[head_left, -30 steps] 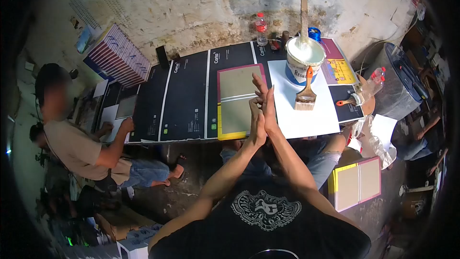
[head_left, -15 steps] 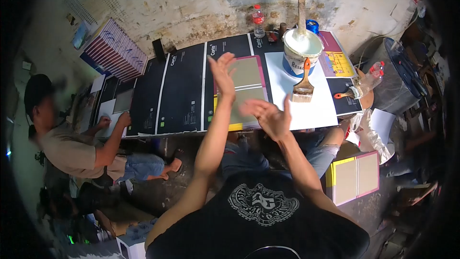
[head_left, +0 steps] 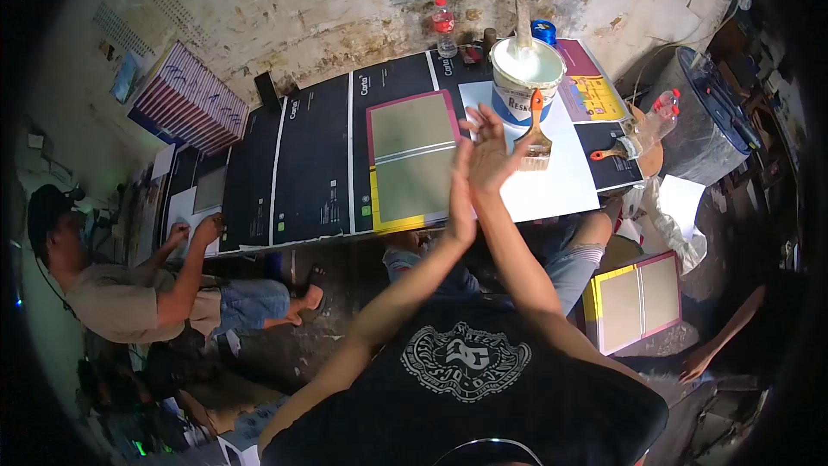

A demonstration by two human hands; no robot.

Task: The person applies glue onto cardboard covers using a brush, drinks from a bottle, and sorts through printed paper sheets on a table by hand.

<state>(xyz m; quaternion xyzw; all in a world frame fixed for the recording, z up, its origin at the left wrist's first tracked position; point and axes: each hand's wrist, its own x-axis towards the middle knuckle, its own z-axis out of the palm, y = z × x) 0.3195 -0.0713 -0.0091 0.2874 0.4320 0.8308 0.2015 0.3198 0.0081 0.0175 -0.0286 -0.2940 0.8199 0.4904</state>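
Observation:
My left hand (head_left: 463, 194) and my right hand (head_left: 492, 155) meet palm to palm above the table's front part, with nothing visible in them. The right hand's fingers are spread; the left hand's are smeared by motion and partly hidden. Just left of them lies a grey board cover (head_left: 414, 155) with maroon and yellow edges. To the right is a white sheet (head_left: 552, 190). A white and blue bucket (head_left: 517, 103) holding white paste and a wooden stick stands at its back, and a wide brush (head_left: 536, 142) with an orange handle is in front of the bucket.
A seated person (head_left: 129, 293) handles paper at the table's left end, near a stack of striped books (head_left: 190, 99). Plastic bottles (head_left: 443, 28), a second brush (head_left: 617, 149) and a grey drum (head_left: 699, 121) are about. Another cover (head_left: 638, 304) lies lower right, near another person's arm (head_left: 729, 332).
My hands were together, moved apart with open fingers, and are together again. The whole view has shifted, and another person's arm has come into clearer view at the lower right.

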